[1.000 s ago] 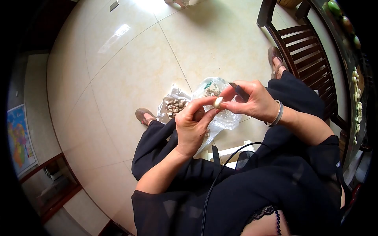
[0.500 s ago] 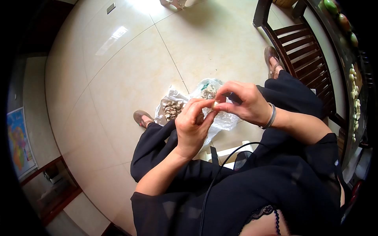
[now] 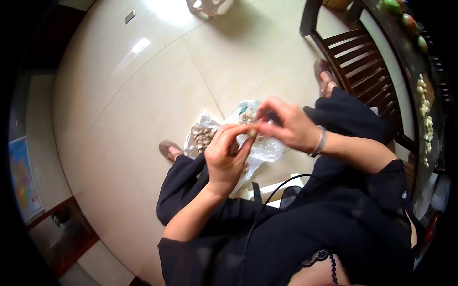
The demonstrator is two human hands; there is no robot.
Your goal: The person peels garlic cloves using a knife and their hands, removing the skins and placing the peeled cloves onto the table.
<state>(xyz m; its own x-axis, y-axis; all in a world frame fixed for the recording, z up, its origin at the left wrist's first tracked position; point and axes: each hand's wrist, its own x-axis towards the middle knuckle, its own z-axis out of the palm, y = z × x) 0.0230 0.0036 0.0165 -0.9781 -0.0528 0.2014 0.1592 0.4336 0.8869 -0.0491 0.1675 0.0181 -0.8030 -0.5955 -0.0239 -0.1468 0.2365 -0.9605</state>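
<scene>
Between the thumb and index finger of my left hand [image 3: 225, 153] is a small pale piece [image 3: 252, 133], like a clove or bulb. My right hand [image 3: 285, 125] touches it from the other side, fingers bent and slightly blurred; a dark object, perhaps a knife, is partly hidden in that palm. Beyond my left hand, a white bag [image 3: 194, 151] on the floor holds several small brownish bulbs [image 3: 204, 137]. A clear plastic bag [image 3: 267, 150] with scraps in it lies beneath and beyond my hands.
A dark slatted wooden chair [image 3: 355, 59] stands at the right. Beside it, a dark table edge [image 3: 409, 86] carries a row of pale pieces [image 3: 425, 119] and several green-red fruits [image 3: 410, 24]. A white stool [image 3: 274, 187] is between my legs.
The pale piece has moved slightly left and down with my hands and now looks browner. My right hand's fingers have shifted and blurred. The whole view has moved slightly.
</scene>
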